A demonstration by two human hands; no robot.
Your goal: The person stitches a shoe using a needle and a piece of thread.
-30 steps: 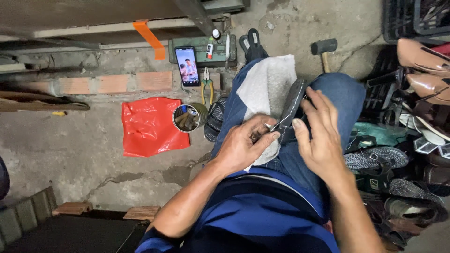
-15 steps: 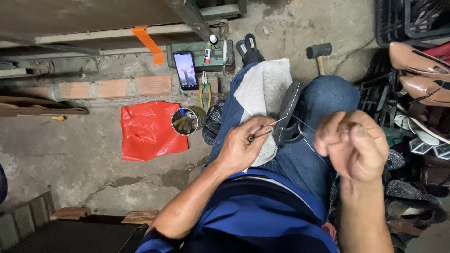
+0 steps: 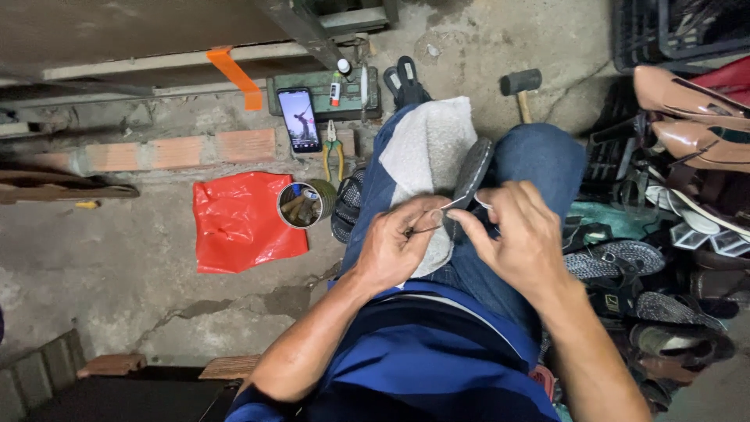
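The shoe lies on your lap, a dark flat one turned on its edge, wedged between your thighs and resting against the towel spread over your left leg. Your left hand sits on the towel just below the shoe, fingers closed on a thin metal tool, an awl or needle by the look of it, whose tip runs up toward the shoe's edge. Your right hand is beside it, thumb and forefinger pinched together right at the tool and the shoe's edge; a pale thread loops by those fingertips, but you cannot tell for sure whether they grip the thread or the tool itself. The two hands are nearly touching.

Left of your knee, on the concrete floor, a tin can stands full of small tools, with a red plastic bag lying flat just beside it. A pair of pliers with yellow handles lies above the can, near a phone with its screen lit, propped by a row of bricks. A green metal box sits behind the phone. A hammer lies on the floor past your right knee. To your right, shoes and sandals are heaped in a pile, with tan heeled pairs at the top.
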